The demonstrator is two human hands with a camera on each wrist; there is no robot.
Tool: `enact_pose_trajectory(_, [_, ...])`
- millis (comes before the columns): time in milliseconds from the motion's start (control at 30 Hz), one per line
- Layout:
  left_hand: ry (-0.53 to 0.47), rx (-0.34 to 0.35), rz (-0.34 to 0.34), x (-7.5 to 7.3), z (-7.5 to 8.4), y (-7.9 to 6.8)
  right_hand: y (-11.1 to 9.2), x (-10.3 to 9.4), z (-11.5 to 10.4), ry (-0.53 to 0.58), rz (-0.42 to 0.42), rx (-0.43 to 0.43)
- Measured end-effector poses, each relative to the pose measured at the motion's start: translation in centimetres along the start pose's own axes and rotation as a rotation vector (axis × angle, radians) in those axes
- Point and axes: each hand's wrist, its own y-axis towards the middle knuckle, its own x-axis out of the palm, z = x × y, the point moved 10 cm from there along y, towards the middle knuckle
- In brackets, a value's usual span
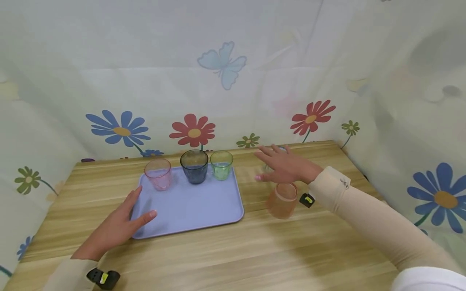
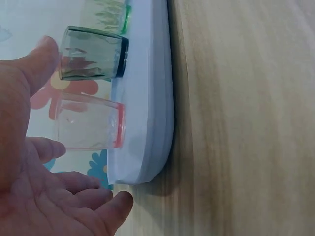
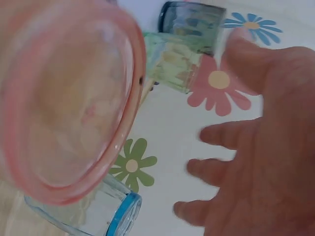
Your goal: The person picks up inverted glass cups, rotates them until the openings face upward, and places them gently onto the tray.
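Note:
My left hand [image 1: 118, 224] hovers at the left edge of the lavender tray [image 1: 189, 206], thumb and fingers spread, holding nothing. Upright on the tray's back part stand a pink tumbler [image 1: 160, 178], a dark grey tumbler [image 1: 194, 166] and a green tumbler [image 1: 221, 165]. Right of the tray, my right hand [image 1: 285, 165] is stretched out with its fingers apart and nothing in its grasp. Behind it, partly hidden, is a clear glass with a blue ring [image 3: 88, 211] at its upper end. An orange tumbler [image 1: 281, 204] stands upside down just below that hand.
Everything stands on a wood-grain table [image 1: 218, 258]. A white sheet [image 1: 145, 48] printed with flowers and a butterfly hangs behind the table and along both sides.

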Motion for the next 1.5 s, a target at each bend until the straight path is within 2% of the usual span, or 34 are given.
enact_pose_trajectory(267, [0.009,-0.051,-0.034,0.6,-0.8,0.4,-3.0,1.5,0.3,0.023,-0.066,0.026])
enact_pose_trajectory(433, [-0.067,-0.036,-0.052,0.6,-1.8,0.4,-4.2,2.5,-0.6,0.023,-0.115,0.036])
enact_pose_trajectory(600, [-0.122,-0.031,-0.088,0.6,-2.4,0.6,-4.9,3.3,-1.1,0.026,-0.115,0.066])
enact_pose_trajectory(833, [-0.178,-0.050,-0.128,0.7,-2.9,0.7,-5.0,3.4,-0.6,0.014,-0.046,0.114])
enact_pose_trajectory(1133, [-0.194,-0.040,-0.113,0.7,-3.5,0.6,-4.9,3.2,-1.1,-0.042,0.056,0.057])
enact_pose_trajectory(1500, [-0.196,-0.076,-0.126,1.0,-4.3,0.3,-4.1,2.9,-1.2,-0.034,0.032,0.045])
